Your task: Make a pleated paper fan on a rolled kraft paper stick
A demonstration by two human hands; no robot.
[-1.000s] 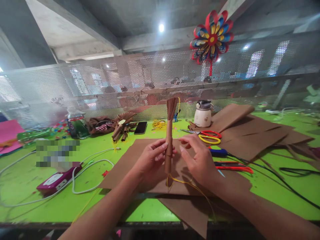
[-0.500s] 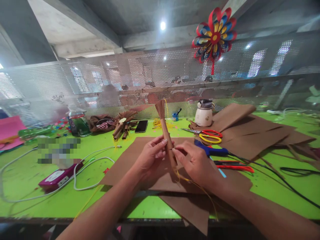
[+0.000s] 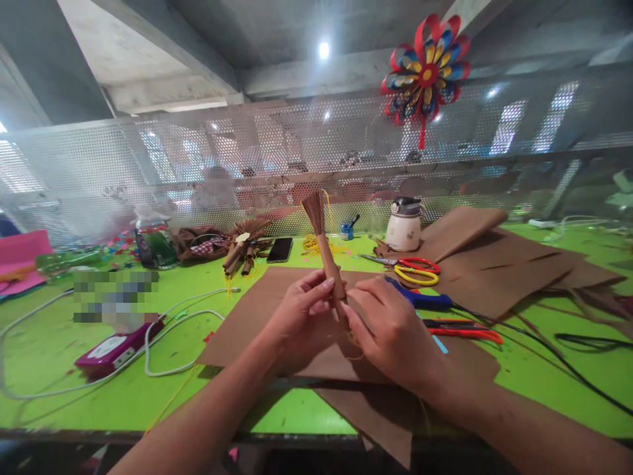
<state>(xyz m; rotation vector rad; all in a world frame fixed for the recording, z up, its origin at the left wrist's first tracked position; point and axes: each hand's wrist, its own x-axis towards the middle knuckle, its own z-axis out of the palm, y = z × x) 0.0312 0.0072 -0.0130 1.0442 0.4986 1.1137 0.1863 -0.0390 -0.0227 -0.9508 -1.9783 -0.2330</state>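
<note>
A brown paper roll point(image 3: 327, 254) with a pleated, fanned top stands tilted in front of me, its upper end leaning left. The fingers and thumb of my left hand point(image 3: 304, 307) are closed around its middle. Lower down, my right hand point(image 3: 390, 323) pinches the roll near its bottom end, where a thin yellow string hangs. Part of the lower end is hidden behind my right fingers. Beneath both hands lies a large sheet of brown paper point(image 3: 252, 330) on the green table point(image 3: 198, 409).
Scissors point(image 3: 418, 270), a blue-handled corded tool point(image 3: 420, 297) and red-handled pliers point(image 3: 465, 330) lie to the right. Behind them are brown sheets point(image 3: 494, 270) and a bottle point(image 3: 403, 227). A phone point(image 3: 279, 250), finished paper rolls point(image 3: 240, 254) and a purple power strip point(image 3: 116, 349) are left.
The roll has turned slightly, so its pleated top shows wider. My right hand has shifted a little downward along the lower end, covering more of it and the string.
</note>
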